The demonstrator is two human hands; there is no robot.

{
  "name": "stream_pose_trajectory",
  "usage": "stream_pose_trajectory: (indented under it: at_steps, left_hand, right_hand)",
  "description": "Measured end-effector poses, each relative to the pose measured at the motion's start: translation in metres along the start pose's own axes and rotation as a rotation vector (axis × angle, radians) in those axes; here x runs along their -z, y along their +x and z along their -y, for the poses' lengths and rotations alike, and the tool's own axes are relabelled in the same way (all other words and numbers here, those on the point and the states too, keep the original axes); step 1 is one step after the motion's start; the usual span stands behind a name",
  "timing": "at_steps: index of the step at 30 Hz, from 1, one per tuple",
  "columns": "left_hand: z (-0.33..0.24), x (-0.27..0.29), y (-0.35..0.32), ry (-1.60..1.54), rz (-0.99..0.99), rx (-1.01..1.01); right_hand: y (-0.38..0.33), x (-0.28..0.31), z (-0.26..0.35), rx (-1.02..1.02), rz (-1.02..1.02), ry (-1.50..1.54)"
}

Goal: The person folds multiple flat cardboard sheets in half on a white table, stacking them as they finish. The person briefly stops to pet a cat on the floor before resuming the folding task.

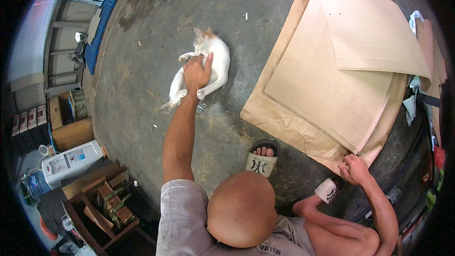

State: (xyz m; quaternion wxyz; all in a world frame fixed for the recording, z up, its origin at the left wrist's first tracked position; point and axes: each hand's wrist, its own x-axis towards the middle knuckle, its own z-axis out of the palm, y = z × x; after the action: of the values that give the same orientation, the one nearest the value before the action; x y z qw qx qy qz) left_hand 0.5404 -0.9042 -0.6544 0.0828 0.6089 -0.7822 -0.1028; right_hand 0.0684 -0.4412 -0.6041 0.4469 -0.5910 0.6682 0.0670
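Observation:
A white cat point(220, 61) with orange patches on its head lies on its side on the grey floor, paws raised around my left wrist. My left hand point(196, 72) rests on the cat's belly, thumb apart from the other fingers, whose tips are partly hidden. Off to the right lies a stack of large brown paper sheets point(327, 80), the topmost one skewed and curling at its edge. At the near corner of the stack, my right hand point(354, 168) has its fingers bent around the paper's edge.
My bent knee point(241, 208) and slippered foot point(262, 157) are between my arms. At the left, a white water dispenser point(71, 161) lies beside a wooden crate point(102, 208) holding wooden blocks. A blue slatted panel point(106, 14) lines the far left. Small white scraps dot the floor.

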Motion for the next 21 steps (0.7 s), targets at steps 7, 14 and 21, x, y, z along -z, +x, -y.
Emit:
stream_pose_trajectory:
  at_steps: [7, 14, 21]
  left_hand:
    - [-0.013, -0.003, 0.006, 0.091, -0.058, -0.038]
    - [0.010, -0.005, 0.002, 0.109, -0.171, -0.057]
    - [-0.014, -0.003, 0.002, 0.025, -0.142, 0.053]
  right_hand:
    - [-0.005, -0.003, -0.004, 0.014, -0.023, -0.053]
    - [0.001, 0.008, 0.008, 0.018, -0.052, -0.024]
    - [-0.004, 0.004, 0.007, -0.038, 0.047, -0.004]
